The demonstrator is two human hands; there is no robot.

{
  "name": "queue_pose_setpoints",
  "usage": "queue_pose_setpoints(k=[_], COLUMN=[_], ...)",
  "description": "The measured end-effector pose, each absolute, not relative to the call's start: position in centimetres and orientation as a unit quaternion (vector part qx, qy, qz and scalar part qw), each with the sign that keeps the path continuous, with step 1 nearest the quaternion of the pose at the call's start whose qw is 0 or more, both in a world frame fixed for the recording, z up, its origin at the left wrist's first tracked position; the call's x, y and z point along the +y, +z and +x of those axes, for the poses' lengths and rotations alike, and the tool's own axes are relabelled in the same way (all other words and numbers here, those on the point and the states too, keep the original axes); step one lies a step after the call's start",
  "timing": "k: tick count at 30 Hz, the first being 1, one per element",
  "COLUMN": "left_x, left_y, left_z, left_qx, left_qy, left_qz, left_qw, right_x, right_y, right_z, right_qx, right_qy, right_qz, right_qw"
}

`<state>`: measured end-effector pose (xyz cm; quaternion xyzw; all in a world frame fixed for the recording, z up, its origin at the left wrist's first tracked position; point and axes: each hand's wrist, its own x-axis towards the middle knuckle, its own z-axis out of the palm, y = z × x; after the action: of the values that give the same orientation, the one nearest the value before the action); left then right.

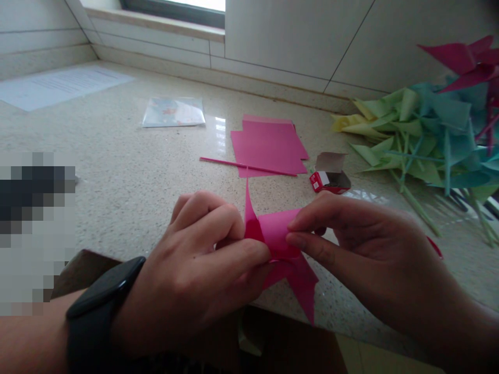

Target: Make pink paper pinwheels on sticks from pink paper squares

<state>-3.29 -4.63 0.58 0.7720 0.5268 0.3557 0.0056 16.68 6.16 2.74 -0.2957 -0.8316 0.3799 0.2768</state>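
Observation:
A pink paper pinwheel, partly folded, sits between both my hands just above the counter's front edge. My left hand, with a black watch on its wrist, pinches the paper's left side with thumb and curled fingers. My right hand pinches a folded flap at the pinwheel's centre from the right. One pink point sticks up and another hangs down below my fingers.
On the speckled stone counter lie pink paper sheets, a pink stick and a small open red box. A heap of finished green, blue and pink pinwheels fills the right. A plastic packet and a white sheet lie further back.

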Motion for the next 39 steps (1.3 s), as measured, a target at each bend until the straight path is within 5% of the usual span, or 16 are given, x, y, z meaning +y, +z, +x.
queue_pose_setpoints(k=[39], left_x=[-4.36], left_y=[0.45], left_z=[-3.09], left_qx=[0.538], left_qy=[0.366], left_qz=[0.759], left_qw=[-0.040], right_x=[5.82], right_y=[2.50], right_z=[16.37], right_qx=[-0.849], right_qy=[0.377], right_qz=[-0.268], right_qw=[0.257])
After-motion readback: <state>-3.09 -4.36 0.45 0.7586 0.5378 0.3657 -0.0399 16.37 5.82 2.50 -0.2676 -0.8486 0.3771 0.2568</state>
